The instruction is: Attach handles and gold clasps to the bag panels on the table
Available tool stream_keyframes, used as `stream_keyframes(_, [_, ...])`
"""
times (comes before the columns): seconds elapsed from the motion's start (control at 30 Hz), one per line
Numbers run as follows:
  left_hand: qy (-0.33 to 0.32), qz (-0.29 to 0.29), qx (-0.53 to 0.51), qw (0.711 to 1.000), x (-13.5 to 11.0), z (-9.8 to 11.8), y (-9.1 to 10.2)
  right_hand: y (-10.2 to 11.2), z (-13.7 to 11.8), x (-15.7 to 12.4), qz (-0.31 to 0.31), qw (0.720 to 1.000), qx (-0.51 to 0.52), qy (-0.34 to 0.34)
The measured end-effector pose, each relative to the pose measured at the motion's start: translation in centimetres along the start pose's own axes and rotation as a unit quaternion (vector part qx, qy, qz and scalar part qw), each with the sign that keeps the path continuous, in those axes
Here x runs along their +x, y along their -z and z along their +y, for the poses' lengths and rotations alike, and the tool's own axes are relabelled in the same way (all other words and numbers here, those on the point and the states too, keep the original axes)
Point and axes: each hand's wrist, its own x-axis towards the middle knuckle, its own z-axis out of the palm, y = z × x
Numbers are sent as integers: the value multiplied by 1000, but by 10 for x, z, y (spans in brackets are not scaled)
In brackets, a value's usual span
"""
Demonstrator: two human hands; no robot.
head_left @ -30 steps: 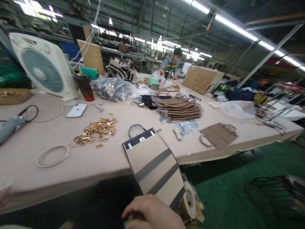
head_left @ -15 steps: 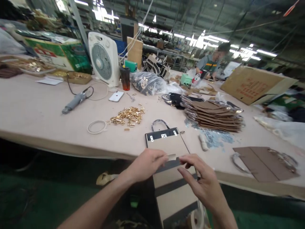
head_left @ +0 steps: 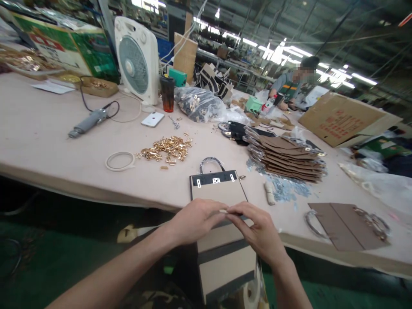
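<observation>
Two hands meet above striped panel [head_left: 227, 264]: our L hand [head_left: 195, 219] pinches pale strip [head_left: 223, 210]; R hand's [head_left: 259, 225] hold, can't tell; beyond, handle [head_left: 211, 159] looks on; beyond-L, gold fittings [head_left: 170, 147] loose.

Bag panel [head_left: 225, 254] — beige, black-striped

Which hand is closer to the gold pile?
Left. The left hand is lower in the picture and right of the gold pile; the right hand is farther right.
</observation>
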Motion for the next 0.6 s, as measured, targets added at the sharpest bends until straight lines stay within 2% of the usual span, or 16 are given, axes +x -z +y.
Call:
stream_keyframes(0.2, [-11,-21,40,999,5,-4,2,-1,-2,4,-34,999,-2,-34])
stream_keyframes(0.33, [-33,-5,-4,999,7,-5,6,-3,-2,6,-35,997,46,-58])
stream_keyframes(0.47, [25,31,-116,992,4,-13,2,-12,-1,10,-26,995,77,-56])
stream_keyframes(0.6, [114,48,-251,960,7,-32,-9,-30,1,9,31,998,61,-2])
